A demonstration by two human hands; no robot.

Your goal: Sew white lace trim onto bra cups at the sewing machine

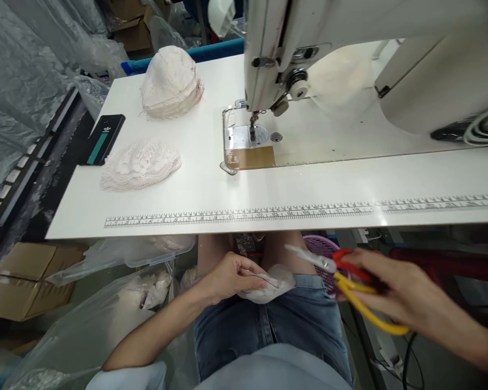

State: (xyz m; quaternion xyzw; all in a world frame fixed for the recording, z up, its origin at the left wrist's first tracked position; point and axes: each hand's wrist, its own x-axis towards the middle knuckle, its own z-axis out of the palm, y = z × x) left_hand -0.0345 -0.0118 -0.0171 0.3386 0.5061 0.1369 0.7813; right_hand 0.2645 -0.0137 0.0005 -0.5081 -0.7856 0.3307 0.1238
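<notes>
Over my lap, my left hand (238, 277) pinches a small white piece of fabric (270, 287), with a dark line along the part near my fingers. To the right, my right hand (394, 287) grips a pair of scissors (341, 271) with one red and one yellow handle. The blades point left toward the fabric and stay apart from it. My right hand and the scissors are somewhat blurred. Above, on the white table, stands a sewing machine (254, 132), its needle area touched by neither hand.
A rounded white fabric stack (171, 81), a lace-edged pile (142, 165) and a dark phone (103, 140) lie on the table's left. A printed ruler (244, 215) runs along the front edge. Below are a purple basket (321, 246), a cardboard box (28, 276) and plastic bags (93, 319).
</notes>
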